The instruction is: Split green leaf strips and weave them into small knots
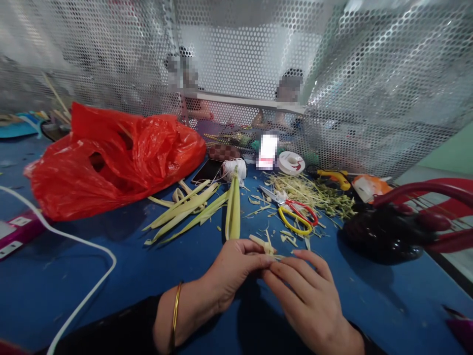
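Observation:
My left hand (236, 268) pinches a small folded piece of pale leaf strip (269, 248) between thumb and fingers. Fingertips of my right hand (308, 291) close on the same piece from the other side, partly hiding it. Just beyond the left hand lies a long folded yellow-green leaf (232, 212), resembling corn husk. More leaf strips (188, 209) are heaped to its left. Scissors (298, 214) with red and yellow handles rest with blades parted, past the right hand, among pale trimmings (290, 237).
On the blue table (148, 276), a red plastic bag (121, 162) fills the left, near a white cable (107, 251). Thread (236, 168), a white spool (291, 163), a lit phone (268, 150) and a yellow-handled tool (334, 177) line the back. A dark glossy object (384, 234) stands right.

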{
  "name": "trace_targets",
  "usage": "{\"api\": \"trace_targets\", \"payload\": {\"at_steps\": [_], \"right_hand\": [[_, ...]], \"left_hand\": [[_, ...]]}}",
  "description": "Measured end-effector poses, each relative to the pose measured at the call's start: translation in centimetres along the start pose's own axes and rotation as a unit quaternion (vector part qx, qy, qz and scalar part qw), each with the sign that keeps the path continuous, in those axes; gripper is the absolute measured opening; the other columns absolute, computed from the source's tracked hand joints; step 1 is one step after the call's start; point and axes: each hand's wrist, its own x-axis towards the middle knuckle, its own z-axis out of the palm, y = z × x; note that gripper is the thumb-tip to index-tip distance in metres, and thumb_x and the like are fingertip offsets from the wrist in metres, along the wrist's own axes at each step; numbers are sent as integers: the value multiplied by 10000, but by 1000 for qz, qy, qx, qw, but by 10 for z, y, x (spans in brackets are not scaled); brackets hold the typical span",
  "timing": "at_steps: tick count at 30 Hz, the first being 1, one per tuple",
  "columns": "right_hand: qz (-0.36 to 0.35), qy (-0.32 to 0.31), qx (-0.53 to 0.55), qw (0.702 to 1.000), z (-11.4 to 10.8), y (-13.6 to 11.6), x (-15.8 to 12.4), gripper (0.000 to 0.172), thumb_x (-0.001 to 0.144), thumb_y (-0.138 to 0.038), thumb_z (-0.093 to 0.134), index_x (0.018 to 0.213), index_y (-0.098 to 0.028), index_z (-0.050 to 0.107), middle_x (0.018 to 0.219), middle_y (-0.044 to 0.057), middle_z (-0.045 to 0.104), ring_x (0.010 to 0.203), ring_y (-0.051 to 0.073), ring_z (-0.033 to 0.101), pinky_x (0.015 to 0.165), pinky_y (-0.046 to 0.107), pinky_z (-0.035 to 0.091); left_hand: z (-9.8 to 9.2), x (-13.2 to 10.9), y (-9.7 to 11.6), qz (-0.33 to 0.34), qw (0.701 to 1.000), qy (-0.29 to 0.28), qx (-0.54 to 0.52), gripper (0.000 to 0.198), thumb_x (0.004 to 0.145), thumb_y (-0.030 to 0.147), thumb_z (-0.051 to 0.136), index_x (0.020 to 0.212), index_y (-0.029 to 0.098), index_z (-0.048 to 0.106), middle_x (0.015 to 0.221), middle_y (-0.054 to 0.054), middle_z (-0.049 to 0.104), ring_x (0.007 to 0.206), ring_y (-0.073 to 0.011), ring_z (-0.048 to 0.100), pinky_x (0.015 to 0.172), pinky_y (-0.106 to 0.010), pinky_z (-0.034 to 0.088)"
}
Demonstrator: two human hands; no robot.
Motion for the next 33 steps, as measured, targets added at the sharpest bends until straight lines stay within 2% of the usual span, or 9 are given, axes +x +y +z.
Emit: {"api": "trace_targets", "payload": {"at_steps": [3,7,16,25,33], "right_hand": [[3,5,4,1000,-2,0,-2,249,943,-104,453,966,-172,691,915,33,751,857,164,653,995,374,339],[14,11,-36,999,-6,1,1,231,937,-105,480,946,-187,695,869,30,744,813,157,642,979,378,339],[-23,-44,-61,997,-7,1,-2,307,961,-124,388,1011,-146,690,924,64,733,903,193,616,1032,410,295],[-7,-33,-38,999,-3,0,-6,273,944,-98,418,974,-156,683,905,49,726,873,183,624,1025,396,327],[-4,-11,-16,1000,-8,-6,1,328,977,-116,371,907,-152,690,816,43,728,839,161,629,1014,358,331]], "left_hand": [[0,1,0,0,1000,4,0,268,534,236,817,726,84,709,693,-48,678,646,-122,582,672,-245,457],[-1,2,-2,-1,1000,7,2,257,554,251,820,719,87,710,684,-47,675,629,-116,581,652,-240,462],[-1,1,-3,-17,999,-18,-26,201,593,234,796,711,95,713,678,-31,663,613,-92,571,629,-204,453],[1,1,-4,-20,1000,-4,-15,228,533,242,825,654,106,689,653,-40,665,625,-116,582,655,-235,468],[1,1,-2,-7,1000,-6,-19,291,544,239,846,763,96,719,682,-35,684,604,-97,574,628,-217,449]]}}
